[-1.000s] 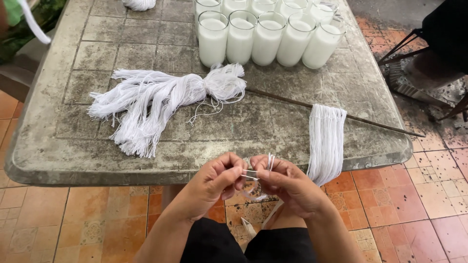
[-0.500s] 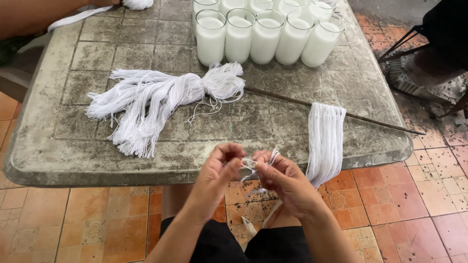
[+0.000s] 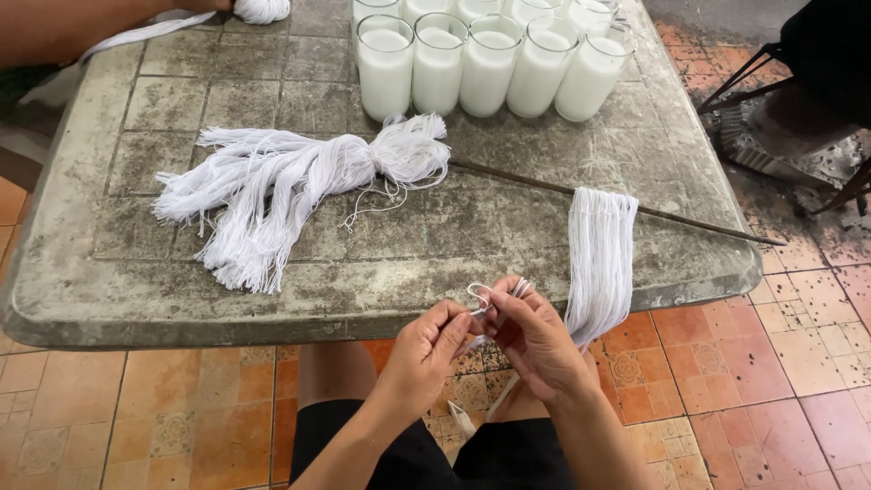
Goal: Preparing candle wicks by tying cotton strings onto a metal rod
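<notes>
My left hand (image 3: pixel 434 347) and my right hand (image 3: pixel 537 338) meet just below the table's front edge, both pinching a short piece of white string (image 3: pixel 481 292) that forms a small loop between the fingertips. A flat hank of white strings (image 3: pixel 599 261) hangs over the table edge right beside my right hand, strung on a thin dark rod (image 3: pixel 635 210). A loose tied bundle of white string (image 3: pixel 290 184) lies on the table farther left.
The worn grey table (image 3: pixel 109 290) carries several glasses filled with white wax (image 3: pixel 481 68) at the back. Another person's arm (image 3: pixel 82 27) reaches in at the top left, beside more white string (image 3: pixel 259 9). Orange floor tiles lie below; a dark chair frame (image 3: pixel 762 77) stands at right.
My hands have dropped slightly and drawn closer, and the string now stands in a small loop above my fingers. The other person's arm came into view at the top left.
</notes>
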